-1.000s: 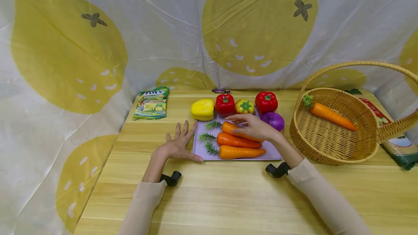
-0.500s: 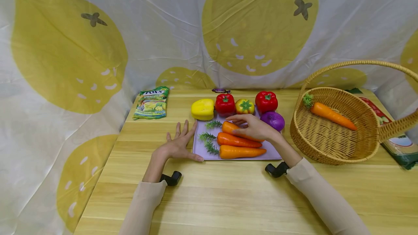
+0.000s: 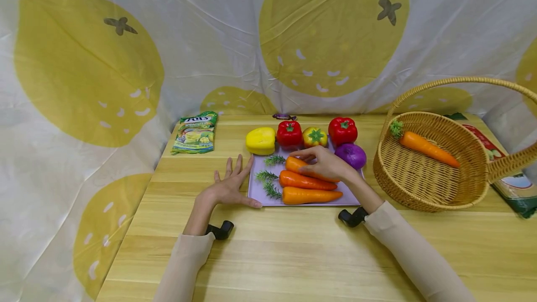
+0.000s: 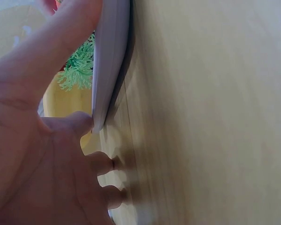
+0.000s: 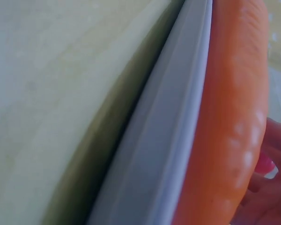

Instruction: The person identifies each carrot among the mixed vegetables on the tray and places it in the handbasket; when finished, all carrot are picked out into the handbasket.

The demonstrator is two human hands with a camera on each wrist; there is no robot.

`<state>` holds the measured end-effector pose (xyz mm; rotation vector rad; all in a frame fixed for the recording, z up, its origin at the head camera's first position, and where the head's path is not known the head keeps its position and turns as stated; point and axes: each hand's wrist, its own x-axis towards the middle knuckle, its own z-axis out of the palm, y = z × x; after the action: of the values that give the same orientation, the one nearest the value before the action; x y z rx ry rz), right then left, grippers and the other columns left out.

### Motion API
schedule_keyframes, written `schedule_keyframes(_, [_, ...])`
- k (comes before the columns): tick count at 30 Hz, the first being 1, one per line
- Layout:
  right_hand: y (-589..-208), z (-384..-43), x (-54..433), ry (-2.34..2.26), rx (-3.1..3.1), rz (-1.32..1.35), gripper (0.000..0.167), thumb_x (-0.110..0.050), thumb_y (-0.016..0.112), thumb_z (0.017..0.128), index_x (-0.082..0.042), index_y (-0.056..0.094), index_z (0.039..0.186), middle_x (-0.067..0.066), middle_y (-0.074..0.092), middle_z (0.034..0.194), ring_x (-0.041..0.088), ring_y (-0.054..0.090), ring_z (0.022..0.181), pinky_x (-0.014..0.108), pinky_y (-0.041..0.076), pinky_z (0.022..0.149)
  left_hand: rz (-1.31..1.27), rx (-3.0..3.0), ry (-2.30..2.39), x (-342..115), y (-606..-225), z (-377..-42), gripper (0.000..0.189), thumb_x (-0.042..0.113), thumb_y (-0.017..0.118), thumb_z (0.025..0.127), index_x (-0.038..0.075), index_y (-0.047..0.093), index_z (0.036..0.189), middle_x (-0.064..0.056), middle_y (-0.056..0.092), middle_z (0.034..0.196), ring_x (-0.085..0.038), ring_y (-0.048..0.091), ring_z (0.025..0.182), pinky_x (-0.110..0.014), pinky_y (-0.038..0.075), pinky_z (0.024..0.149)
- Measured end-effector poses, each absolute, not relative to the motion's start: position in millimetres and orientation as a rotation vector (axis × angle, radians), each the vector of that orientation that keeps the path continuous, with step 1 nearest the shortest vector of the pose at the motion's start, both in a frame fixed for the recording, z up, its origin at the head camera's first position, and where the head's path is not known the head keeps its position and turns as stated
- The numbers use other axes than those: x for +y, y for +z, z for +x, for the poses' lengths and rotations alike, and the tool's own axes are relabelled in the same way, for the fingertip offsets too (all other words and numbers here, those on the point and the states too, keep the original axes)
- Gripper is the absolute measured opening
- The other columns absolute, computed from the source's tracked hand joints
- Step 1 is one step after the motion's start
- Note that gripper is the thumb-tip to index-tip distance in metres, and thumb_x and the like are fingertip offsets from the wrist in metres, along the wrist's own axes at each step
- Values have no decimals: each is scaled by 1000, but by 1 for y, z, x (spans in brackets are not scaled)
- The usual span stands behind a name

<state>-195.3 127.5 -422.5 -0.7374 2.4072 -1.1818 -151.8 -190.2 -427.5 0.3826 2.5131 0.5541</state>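
Observation:
A lilac tray [image 3: 351, 195] bears three orange carrots with green tops. My right hand [image 3: 329, 163] reaches over the rear carrot [image 3: 295, 164], thumb on its near side and fingers over its far side, pinching it. The middle carrot [image 3: 306, 180] and front carrot [image 3: 311, 195] lie in front of that hand. My left hand [image 3: 228, 187] is spread at the tray's left edge, thumb and index finger at the rim. In the left wrist view its thumb and index finger meet the tray wall [image 4: 110, 56]. A large carrot [image 5: 232, 112] hides part of my right hand in the right wrist view.
Behind the carrots stand a yellow pepper [image 3: 260, 141], two red peppers [image 3: 288, 134], a yellow-red tomato-like fruit [image 3: 314, 137] and a purple onion [image 3: 351, 155]. A wicker basket [image 3: 390, 185] holding another carrot [image 3: 430, 149] is at right, with packets [image 3: 194, 132] farther out on both sides.
My right forearm has shifted slightly left, and the right hand has settled a little closer around the rear carrot. The left hand, tray and vegetables stay in place.

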Motion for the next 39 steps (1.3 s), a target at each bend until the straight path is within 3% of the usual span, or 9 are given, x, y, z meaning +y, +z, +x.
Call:
schedule_keyframes(15, [-422, -198, 128, -1187, 2399, -830, 43, -7, 72, 96, -4, 66, 138, 17, 69, 137, 31, 65, 119, 51, 52, 106, 380, 2522, 553, -189, -427, -151, 135, 63, 85, 75, 26, -7, 167, -19, -23, 171, -47, -26, 156, -82, -12, 115])
schedule_keyframes(26, [-414, -195, 135, -1199, 2427, -890, 45, -5, 71, 96, -7, 65, 141, 16, 67, 140, 33, 67, 116, 51, 55, 101, 375, 2515, 561, -190, -427, -151, 135, 63, 85, 75, 26, -7, 167, -18, -24, 171, -46, -28, 155, -82, -12, 115])
schedule_keyframes(32, [-400, -191, 144, -1223, 2441, -909, 46, -7, 73, 96, -10, 65, 141, 13, 68, 140, 32, 66, 123, 50, 56, 101, 377, 2517, 559, -190, -427, -151, 136, 64, 84, 75, 26, -7, 167, -18, -24, 171, -46, -28, 156, -82, -12, 115])
schedule_keyframes(37, [-383, -185, 156, -1224, 2464, -887, 45, -10, 75, 95, -13, 67, 139, 10, 70, 137, 25, 67, 119, 37, 58, 95, 377, 2519, 555, -191, -427, -151, 136, 64, 85, 75, 26, -7, 167, -18, -24, 171, -46, -28, 155, -82, -12, 115])
schedule_keyframes(39, [-374, -182, 162, -1238, 2450, -871, 45, -10, 75, 94, -14, 68, 139, 11, 72, 132, 23, 67, 108, 27, 56, 85, 376, 2519, 551, -191, -427, -151, 135, 64, 85, 75, 26, -7, 167, -17, -25, 171, -45, -29, 155, -82, -13, 115])
